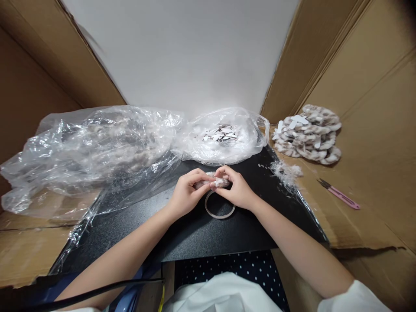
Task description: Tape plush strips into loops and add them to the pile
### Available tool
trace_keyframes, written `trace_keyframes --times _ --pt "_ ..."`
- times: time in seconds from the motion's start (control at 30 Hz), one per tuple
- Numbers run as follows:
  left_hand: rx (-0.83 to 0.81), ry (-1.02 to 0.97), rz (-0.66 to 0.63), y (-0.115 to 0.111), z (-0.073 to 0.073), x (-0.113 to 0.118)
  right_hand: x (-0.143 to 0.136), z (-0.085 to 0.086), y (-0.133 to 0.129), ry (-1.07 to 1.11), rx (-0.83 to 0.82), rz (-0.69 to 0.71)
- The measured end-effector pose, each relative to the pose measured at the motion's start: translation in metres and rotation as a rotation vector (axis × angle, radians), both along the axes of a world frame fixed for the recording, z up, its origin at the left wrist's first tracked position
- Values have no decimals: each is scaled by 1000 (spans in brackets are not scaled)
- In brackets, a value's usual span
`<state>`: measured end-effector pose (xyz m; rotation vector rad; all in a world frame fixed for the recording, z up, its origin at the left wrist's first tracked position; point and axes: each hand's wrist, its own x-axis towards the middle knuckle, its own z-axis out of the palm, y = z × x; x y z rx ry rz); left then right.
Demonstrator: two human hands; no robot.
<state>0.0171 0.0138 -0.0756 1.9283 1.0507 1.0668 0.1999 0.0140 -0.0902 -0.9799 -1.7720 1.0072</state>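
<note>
Above the dark speckled tabletop, a small fluffy beige-and-white band (221, 182) is pinched between my two hands; its exact shape is partly hidden by fingers. My left hand (187, 190) is closed on its left side, thumb and fingertips together. My right hand (239, 190) grips the right side, with the thumb near the left fingertips. Just below the hands, a thin pale ring (220, 216), perhaps a roll of tape, lies on the tabletop (201, 238).
A large clear bag (81, 147) of fluffy pieces lies at the left. Beside it, another bag (224, 149) holds white tags with metal bits. Fluffy bands (312, 134) with white tags are piled at right, near loose fluff (287, 173) and pink-handled snips (341, 197). Cardboard walls (367, 121) flank the table.
</note>
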Motion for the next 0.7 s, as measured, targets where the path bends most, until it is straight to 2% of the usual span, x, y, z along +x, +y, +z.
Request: trace_keyframes --times 0.07,0.17,0.3,0.43,0.7 --pt "-41 3 9 0 0 1 1 -1 2 -78 70 -36" --pt "-117 12 24 -1 1 1 5 -4 6 -255 304 -112" --pt "-340 -46 -12 -1 6 0 7 -9 8 -359 579 -152" --pt "-620 -119 -104 4 10 -6 6 -10 6 -430 700 -156" --pt "-865 -192 -205 12 5 -14 8 -9 4 -405 899 -143"
